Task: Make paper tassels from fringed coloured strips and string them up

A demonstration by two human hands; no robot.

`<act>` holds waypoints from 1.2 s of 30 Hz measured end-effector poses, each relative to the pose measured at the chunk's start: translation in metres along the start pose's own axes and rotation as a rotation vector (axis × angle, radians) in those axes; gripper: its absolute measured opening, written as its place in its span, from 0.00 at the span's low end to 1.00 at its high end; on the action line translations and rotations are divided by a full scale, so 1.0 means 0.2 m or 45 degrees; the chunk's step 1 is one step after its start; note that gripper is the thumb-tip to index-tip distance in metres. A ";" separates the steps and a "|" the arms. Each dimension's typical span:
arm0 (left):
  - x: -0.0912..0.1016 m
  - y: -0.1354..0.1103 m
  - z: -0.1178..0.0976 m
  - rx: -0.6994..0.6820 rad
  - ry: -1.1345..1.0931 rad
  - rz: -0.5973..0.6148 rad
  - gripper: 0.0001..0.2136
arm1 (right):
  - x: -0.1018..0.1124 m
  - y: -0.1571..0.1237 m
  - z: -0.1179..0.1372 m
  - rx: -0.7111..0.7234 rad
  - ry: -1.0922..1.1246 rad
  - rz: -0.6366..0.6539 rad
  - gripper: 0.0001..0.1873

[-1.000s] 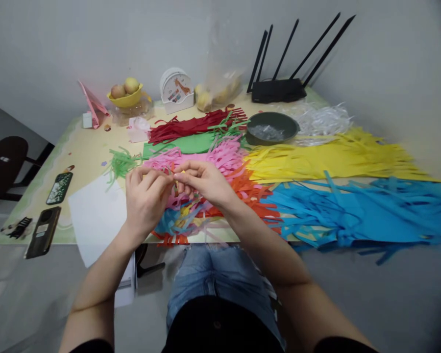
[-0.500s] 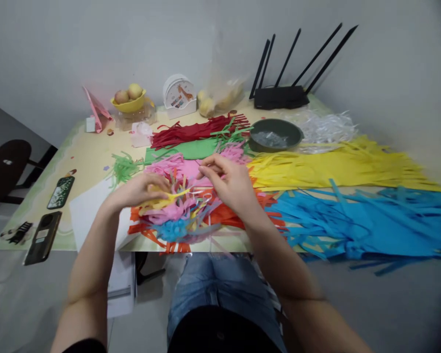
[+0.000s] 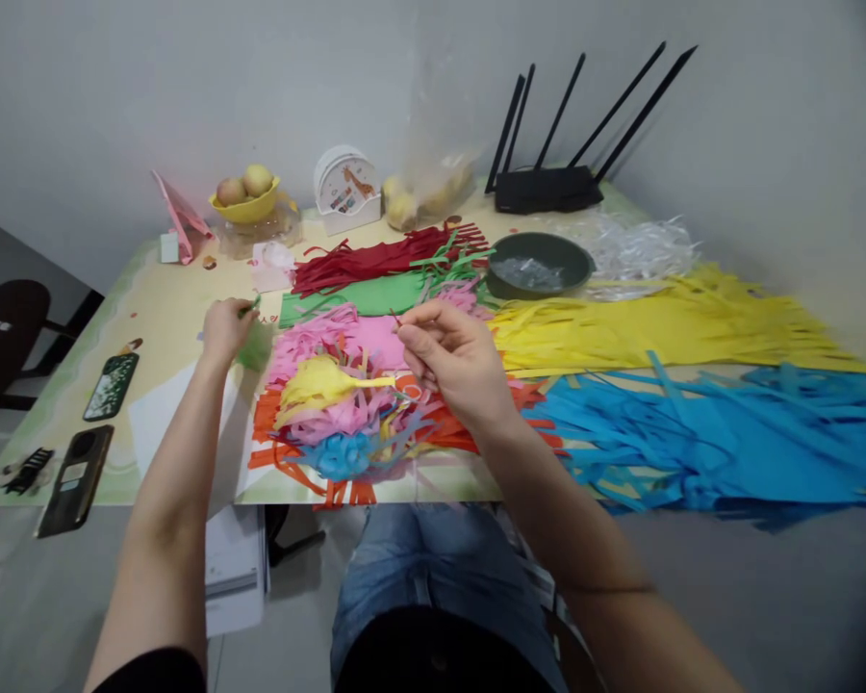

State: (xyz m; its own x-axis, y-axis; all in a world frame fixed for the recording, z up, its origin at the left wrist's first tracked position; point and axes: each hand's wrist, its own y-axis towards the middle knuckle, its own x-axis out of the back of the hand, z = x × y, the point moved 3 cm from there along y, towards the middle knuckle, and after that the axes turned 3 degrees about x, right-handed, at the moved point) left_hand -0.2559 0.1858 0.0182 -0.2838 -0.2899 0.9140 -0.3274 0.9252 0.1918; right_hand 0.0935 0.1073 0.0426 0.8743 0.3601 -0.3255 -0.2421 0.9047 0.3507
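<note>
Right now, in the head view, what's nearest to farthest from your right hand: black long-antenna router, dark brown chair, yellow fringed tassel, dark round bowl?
From the right hand:
1. Yellow tassel, just left.
2. Dark bowl, beyond, to the right.
3. Black router, behind the bowl.
4. Brown chair, far left.

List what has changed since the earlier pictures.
The left hand has let go of the yellow tassel, which lies over the pink strips, and moved left to grasp the green tassel. The right hand has drawn slightly right, pinching a thin dark piece. The bowl and router stayed put.
</note>
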 end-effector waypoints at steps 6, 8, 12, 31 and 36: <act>0.26 -0.41 -0.30 -0.255 -0.571 -0.198 0.15 | -0.12 -0.02 0.03 0.161 -0.391 0.063 0.09; 0.31 -0.57 -0.40 -0.335 -0.622 -0.232 0.12 | -0.18 -0.04 0.03 0.189 -0.461 0.106 0.09; 0.34 -0.78 -0.52 -0.450 -0.636 -0.307 0.10 | -0.24 -0.07 0.03 0.190 -0.530 0.164 0.12; 0.29 -0.96 -0.73 -0.902 0.043 -0.523 0.02 | -0.16 0.04 0.02 -0.042 -0.245 0.261 0.20; 0.24 -0.79 -0.72 -0.821 -0.049 -0.321 0.03 | -0.04 0.29 0.40 0.045 -0.235 -0.185 0.07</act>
State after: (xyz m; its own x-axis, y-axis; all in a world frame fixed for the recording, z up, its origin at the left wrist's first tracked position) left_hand -0.0886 0.0617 0.0830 -0.3053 -0.5124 0.8026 0.2099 0.7859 0.5816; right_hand 0.1061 0.1380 0.1352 0.9618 0.1760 -0.2098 -0.0960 0.9343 0.3434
